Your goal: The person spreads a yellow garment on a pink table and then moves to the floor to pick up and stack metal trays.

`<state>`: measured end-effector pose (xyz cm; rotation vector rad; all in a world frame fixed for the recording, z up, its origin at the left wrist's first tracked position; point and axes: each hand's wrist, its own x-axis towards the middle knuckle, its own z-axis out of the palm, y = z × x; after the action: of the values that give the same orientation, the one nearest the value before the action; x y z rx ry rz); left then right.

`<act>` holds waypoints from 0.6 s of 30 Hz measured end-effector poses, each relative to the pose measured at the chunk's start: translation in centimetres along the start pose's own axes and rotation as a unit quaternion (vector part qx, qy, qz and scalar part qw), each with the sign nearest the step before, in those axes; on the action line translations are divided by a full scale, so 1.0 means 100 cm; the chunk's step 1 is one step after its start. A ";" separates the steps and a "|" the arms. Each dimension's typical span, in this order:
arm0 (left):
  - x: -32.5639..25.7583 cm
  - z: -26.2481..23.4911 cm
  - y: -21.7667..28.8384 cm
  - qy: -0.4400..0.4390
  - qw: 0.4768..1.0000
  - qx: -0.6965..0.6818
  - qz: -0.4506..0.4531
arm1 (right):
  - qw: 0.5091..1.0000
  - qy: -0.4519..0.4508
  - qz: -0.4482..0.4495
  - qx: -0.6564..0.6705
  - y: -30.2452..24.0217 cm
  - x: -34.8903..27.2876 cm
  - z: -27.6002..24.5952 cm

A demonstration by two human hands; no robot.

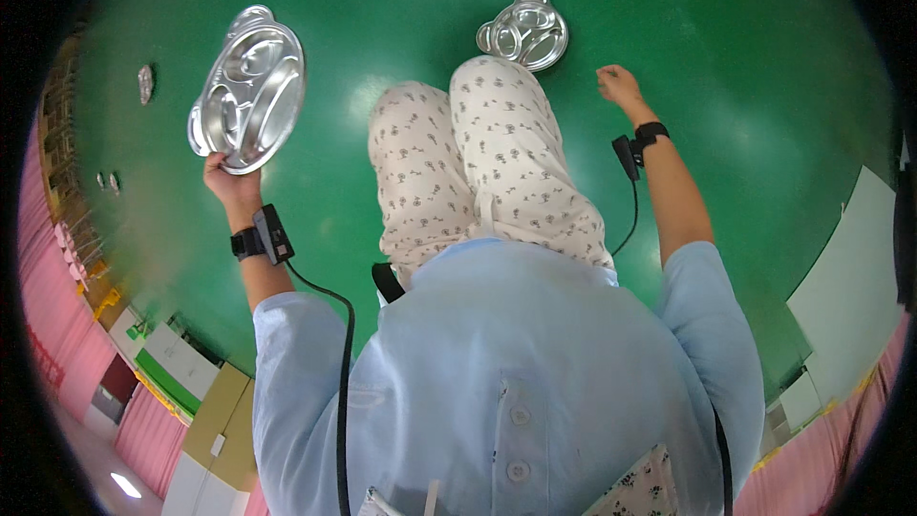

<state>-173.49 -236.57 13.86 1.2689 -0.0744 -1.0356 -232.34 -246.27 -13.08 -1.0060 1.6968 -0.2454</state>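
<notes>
My left hand (pixel 232 183) grips the lower rim of a shiny metal divided plate (pixel 234 124), which is shaped like an animal head with two round ears. The plate is held up and tilted, its compartments facing me, with nothing in them. A second metal divided plate (pixel 531 36) of the same shape lies on the green floor just beyond my knees. To the right of that plate, apart from it, my right hand (pixel 621 86) hangs with its fingers loosely curled in and nothing seen in them.
Green floor (pixel 382 0) spreads around my legs (pixel 497 143). Farther left lie another metal plate (pixel 145 84) and two small shiny things (pixel 107 181), too small to make out. Shelving and pink curtains (pixel 153 440) line the left side; a pale panel (pixel 845 268) stands at right.
</notes>
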 end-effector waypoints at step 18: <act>0.009 0.012 -0.002 0.019 0.999 -0.029 -0.014 | 0.966 0.148 0.065 0.203 -0.133 0.014 0.009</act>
<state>-173.81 -238.03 13.73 1.2387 0.0025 -1.0298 -225.07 -255.29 -6.24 -0.5694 1.8709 -0.6542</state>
